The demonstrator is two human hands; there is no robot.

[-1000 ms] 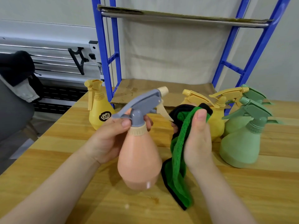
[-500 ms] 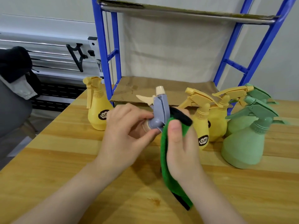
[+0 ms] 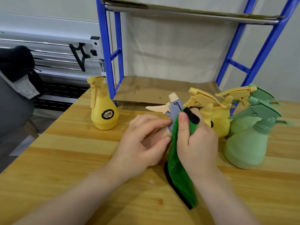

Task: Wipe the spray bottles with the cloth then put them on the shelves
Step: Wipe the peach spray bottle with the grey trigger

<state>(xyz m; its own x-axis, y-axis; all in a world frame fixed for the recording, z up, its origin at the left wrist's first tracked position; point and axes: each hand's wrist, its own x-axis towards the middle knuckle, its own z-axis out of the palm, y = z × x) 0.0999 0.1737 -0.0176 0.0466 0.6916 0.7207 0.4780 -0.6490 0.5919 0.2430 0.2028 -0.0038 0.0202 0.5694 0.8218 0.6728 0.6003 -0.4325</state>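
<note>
Wiping step in hand. Nearest, right hand [image 3: 197,143] clenched round green cloth [image 3: 180,161], pressing it against grey spray head [image 3: 174,109] of peach spray bottle [image 3: 167,133]. Left hand [image 3: 142,143] wrapped round that bottle's neck and body, held tilted just above wooden table [image 3: 65,159]. Next, likely: finishing the head, then carrying the bottle past the others to cardboard-lined lower shelf [image 3: 154,90]. Beyond, two yellow bottles [image 3: 220,120] and two green bottles [image 3: 246,146] crowded at right, partly fronting the shelf; lone yellow bottle [image 3: 103,109] at left. Blue rack frame [image 3: 105,51] farthest.
</note>
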